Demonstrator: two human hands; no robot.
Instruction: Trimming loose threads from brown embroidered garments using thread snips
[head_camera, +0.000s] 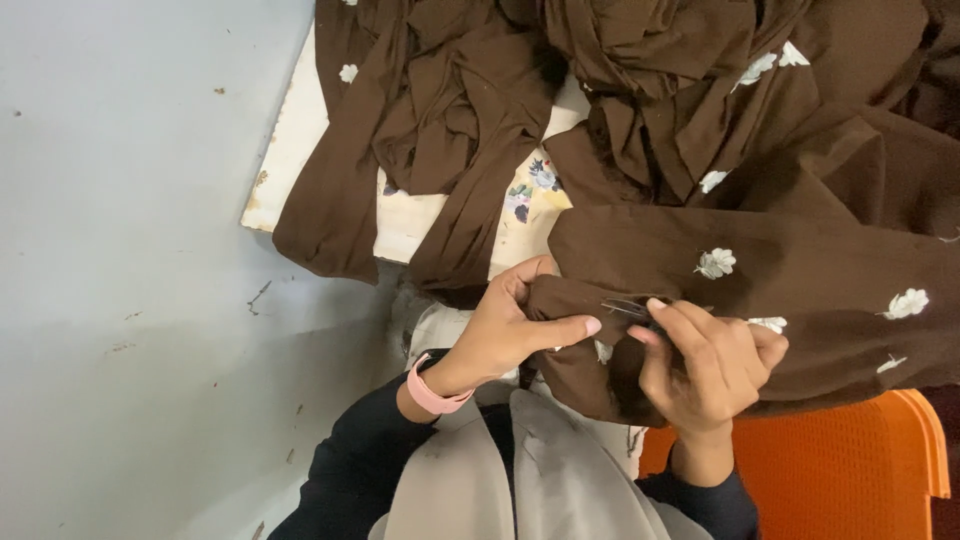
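Observation:
A brown garment (800, 280) with small white flower motifs lies across my lap and spreads up over a table. My left hand (505, 325) pinches a folded edge of the brown cloth between thumb and fingers; a pink band sits on that wrist. My right hand (710, 365) grips the same fold from the right and holds a small metal tool (625, 308), thin and pointed, against the cloth. Both hands are almost touching at the fold.
More brown fabric (450, 120) is heaped over a worn white board (290, 150) with a floral-print cloth (530, 195) under it. An orange plastic seat (840, 460) is at lower right. Grey floor (130, 280) fills the left.

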